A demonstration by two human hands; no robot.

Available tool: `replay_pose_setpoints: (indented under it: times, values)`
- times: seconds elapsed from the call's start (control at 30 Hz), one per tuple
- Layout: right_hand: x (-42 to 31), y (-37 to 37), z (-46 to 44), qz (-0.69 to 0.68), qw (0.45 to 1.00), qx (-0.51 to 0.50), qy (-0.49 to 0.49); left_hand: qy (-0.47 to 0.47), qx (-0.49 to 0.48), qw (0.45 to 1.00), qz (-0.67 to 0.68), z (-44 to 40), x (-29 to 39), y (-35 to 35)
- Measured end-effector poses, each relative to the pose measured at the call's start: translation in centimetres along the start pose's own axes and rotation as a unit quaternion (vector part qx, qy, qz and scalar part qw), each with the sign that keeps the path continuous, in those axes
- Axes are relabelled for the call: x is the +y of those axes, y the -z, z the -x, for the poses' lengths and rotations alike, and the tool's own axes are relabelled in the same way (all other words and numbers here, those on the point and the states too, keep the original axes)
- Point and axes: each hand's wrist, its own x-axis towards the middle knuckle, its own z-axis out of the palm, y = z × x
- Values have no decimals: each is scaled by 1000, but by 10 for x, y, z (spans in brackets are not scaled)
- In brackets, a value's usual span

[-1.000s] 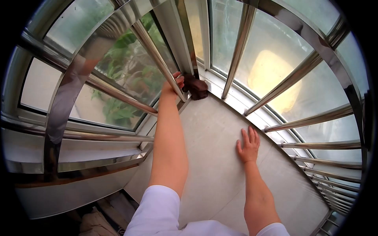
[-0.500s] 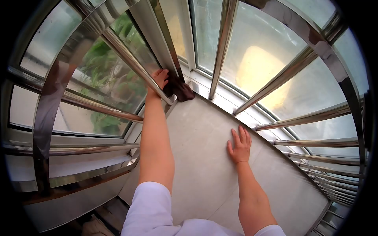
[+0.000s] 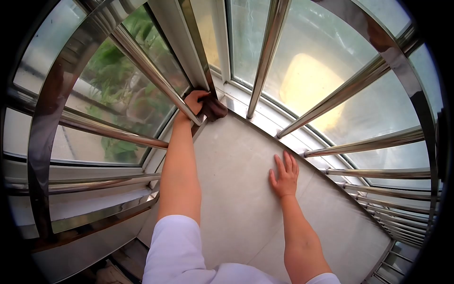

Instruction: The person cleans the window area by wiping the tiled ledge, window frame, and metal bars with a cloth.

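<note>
In the far corner, my left hand [image 3: 194, 101] reaches behind a slanting steel bar and holds a dark brown cloth [image 3: 215, 110]. The cloth is bunched at the foot of the metal corner post [image 3: 197, 45], and it hides most of my fingertips. My right hand [image 3: 285, 176] rests palm down, fingers somewhat spread, on the pale stone-like slab [image 3: 231, 175], close to its barred edge. Nothing is in that hand.
Polished steel bars [image 3: 267, 61] fence both sides, joined by curved flat rails [image 3: 40, 142]. Behind them are a frosted window [image 3: 340, 52] on the right and a clear pane with green leaves [image 3: 113, 71] on the left. A narrow white ledge [image 3: 265, 113] runs outside the bars.
My left hand has turned toward the cloth, and its fingers, which were visible beside the post, are now mostly hidden by it. My right hand stays flat on the slab. The view has shifted slightly.
</note>
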Motion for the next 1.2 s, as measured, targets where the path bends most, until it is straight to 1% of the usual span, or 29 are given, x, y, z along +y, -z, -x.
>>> replay_pose_setpoints:
  times: [0.03,0.07,0.1,0.13,0.17,0.23,0.27,0.33,0.37,0.43,0.47,0.5,0.57,0.6,0.67,0.7,0.77,0.9,0.97,1.0,1.07,1.1,1.17,1.2]
  values:
    - [1,0,-1,1,1000,-1,2,3,-21,1000,13,0,0,2]
    - [0,1,0,2,1000,-2,1,6,-21,1000,14,3,12,6]
    - [-1,1,0,2,1000,-3,0,17,-12,995,-102,6,24,12]
    - [-1,-1,0,2,1000,-1,1,26,-1,976,-217,6,31,16]
    - [1,-3,1,6,1000,-1,1,25,0,976,-216,8,30,16]
    - [2,-3,1,11,1000,-2,0,59,74,954,-283,11,26,15]
    - [1,-1,1,7,1000,-3,-1,60,74,954,-283,11,24,14]
    - [-1,-1,-1,0,1000,-1,-2,103,22,956,-275,8,25,15]
    - [-1,-1,-1,2,1000,-4,-4,100,23,956,-275,6,29,16]
    - [1,0,-1,5,1000,-8,-8,-6,144,971,-192,4,35,15]
    - [1,0,-1,2,1000,-4,-4,23,97,977,-188,4,45,18]
    - [1,0,0,0,1000,-2,0,25,96,978,-186,5,39,13]
    - [-1,0,1,1,1000,-5,-3,10,30,988,-149,5,23,8]
    - [-2,0,0,4,1000,-4,-4,9,30,988,-149,1,16,7]
    - [0,0,-1,6,1000,-2,1,53,-15,994,-92,-1,18,4]
    - [-1,0,0,4,1000,0,3,55,-15,994,-91,-1,18,3]
    - [-2,1,0,4,1000,-3,2,91,-12,991,-95,-2,26,7]
    - [-1,0,0,5,1000,-1,5,66,-38,993,-94,-4,9,10]
    - [1,0,0,1,1000,-1,9,127,29,983,-126,6,16,16]
    - [1,0,-1,-3,1000,0,8,126,31,983,-127,8,21,19]
    - [0,1,-1,-5,1000,-1,5,220,67,948,-219,10,27,21]
    - [0,1,0,-5,1000,-5,-1,218,66,949,-220,10,29,21]
    - [0,0,0,-1,1000,-5,-1,85,92,964,-236,11,39,18]
    - [0,0,0,2,1000,-5,1,21,85,976,-198,12,44,15]
